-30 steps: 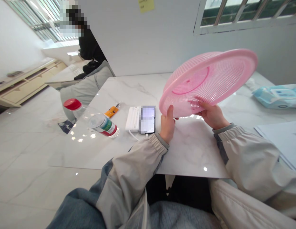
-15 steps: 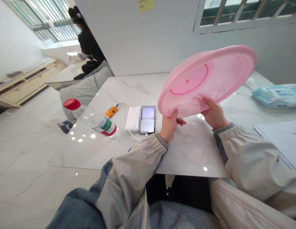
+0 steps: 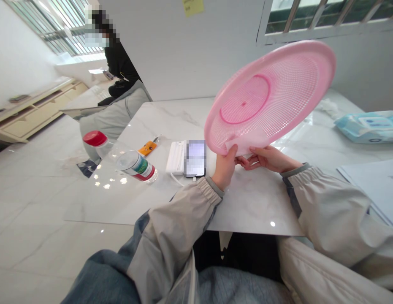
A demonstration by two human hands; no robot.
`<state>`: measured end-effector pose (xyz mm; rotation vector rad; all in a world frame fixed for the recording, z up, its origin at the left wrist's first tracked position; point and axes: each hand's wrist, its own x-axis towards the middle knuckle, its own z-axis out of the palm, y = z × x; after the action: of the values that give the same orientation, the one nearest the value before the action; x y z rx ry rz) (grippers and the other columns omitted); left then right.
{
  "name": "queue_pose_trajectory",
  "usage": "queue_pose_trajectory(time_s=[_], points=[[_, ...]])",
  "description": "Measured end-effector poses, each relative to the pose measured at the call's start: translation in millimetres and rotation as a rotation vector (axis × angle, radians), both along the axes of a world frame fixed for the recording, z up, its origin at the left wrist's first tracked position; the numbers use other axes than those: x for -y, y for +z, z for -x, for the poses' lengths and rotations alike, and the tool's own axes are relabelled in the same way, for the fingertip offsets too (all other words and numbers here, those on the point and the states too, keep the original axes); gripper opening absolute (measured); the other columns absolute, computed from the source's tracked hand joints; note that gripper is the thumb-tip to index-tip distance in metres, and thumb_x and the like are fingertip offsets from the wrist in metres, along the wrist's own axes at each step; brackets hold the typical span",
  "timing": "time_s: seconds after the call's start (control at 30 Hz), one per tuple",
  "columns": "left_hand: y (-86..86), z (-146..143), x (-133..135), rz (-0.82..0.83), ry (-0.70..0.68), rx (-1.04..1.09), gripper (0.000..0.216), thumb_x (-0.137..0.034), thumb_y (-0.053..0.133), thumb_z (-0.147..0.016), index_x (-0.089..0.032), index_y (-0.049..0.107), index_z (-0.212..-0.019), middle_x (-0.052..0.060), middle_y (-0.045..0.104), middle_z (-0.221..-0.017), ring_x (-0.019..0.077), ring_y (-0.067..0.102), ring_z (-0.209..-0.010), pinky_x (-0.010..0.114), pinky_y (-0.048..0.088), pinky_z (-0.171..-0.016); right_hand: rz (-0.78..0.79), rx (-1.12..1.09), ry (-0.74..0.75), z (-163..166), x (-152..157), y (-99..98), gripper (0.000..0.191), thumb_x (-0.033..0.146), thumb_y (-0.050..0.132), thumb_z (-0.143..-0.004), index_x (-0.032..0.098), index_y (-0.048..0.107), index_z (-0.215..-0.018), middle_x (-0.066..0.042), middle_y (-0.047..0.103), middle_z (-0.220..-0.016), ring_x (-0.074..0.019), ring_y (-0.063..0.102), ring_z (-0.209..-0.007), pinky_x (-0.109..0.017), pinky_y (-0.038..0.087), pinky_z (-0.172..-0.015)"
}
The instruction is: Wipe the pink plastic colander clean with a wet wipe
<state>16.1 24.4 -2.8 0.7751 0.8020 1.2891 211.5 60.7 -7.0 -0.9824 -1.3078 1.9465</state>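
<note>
A round pink plastic strainer basket [image 3: 272, 95] is held tilted up above the white marble table [image 3: 253, 198], its perforated underside facing me. My left hand [image 3: 224, 169] grips its lower rim, thumb over the edge. My right hand [image 3: 267, 157] sits just under the same rim, fingers pinched on a pale wipe pressed against the basket's lower edge.
A clear bottle with a red cap [image 3: 120, 157] lies on its side at the table's left. A phone on a white power bank [image 3: 188, 158] and a small orange item [image 3: 147, 147] lie nearby. Wet wipes pack [image 3: 369, 126] and paper sheets [image 3: 373, 185] at right. A person [image 3: 118, 63] sits beyond.
The basket has tipped further upright, its underside turning toward me. My right hand slid from the basket's mesh down to the lower rim beside my left hand.
</note>
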Motion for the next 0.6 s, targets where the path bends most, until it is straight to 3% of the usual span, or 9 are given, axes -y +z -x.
queue_pose_trajectory(time_s=[0.2,0.33,0.47,0.6], points=[[-8.7,-1.6,0.0,-0.066,-0.104,-0.039,0.049,-0.063,0.077,-0.093,-0.017,0.063,-0.097,-0.001,0.065,-0.055,0.0157,0.059,-0.045,0.029,0.046,-0.052,0.056,0.05,0.277,-3.6,0.0,-3.2,0.061,0.075,0.081,-0.092,0.014,0.081,-0.101,-0.015,0.085,-0.097,-0.0233,0.083,-0.082,-0.04,0.072,-0.086],[-10.2,-2.0,1.8,-0.075,-0.159,-0.051,0.046,-0.063,0.077,-0.09,-0.019,0.063,-0.092,-0.002,0.06,-0.049,0.0146,0.054,-0.041,0.027,0.039,-0.045,0.0,0.03,0.33,-0.4,1.2,-0.4,0.06,0.076,0.077,-0.093,0.016,0.081,-0.098,-0.013,0.085,-0.103,-0.0216,0.081,-0.086,-0.037,0.07,-0.086],[-8.6,-2.3,2.3,-0.05,-0.142,-0.093,0.045,-0.062,0.076,-0.092,-0.021,0.06,-0.083,-0.004,0.055,-0.047,0.0129,0.051,-0.041,0.026,0.036,-0.045,-0.07,0.049,0.156,3.9,2.9,3.1,0.061,0.079,0.077,-0.091,0.018,0.08,-0.086,-0.01,0.079,-0.083,-0.0209,0.075,-0.074,-0.037,0.069,-0.078],[-6.7,-1.2,0.8,-0.015,-0.094,-0.158,0.04,-0.057,0.075,-0.095,-0.02,0.063,-0.086,-0.005,0.056,-0.051,0.0116,0.05,-0.043,0.026,0.035,-0.046,-0.047,-0.006,-0.173,5.5,1.6,4.5,0.043,0.06,0.09,-0.085,0.019,0.076,-0.083,-0.004,0.069,-0.068,-0.0185,0.065,-0.061,-0.041,0.071,-0.073]])
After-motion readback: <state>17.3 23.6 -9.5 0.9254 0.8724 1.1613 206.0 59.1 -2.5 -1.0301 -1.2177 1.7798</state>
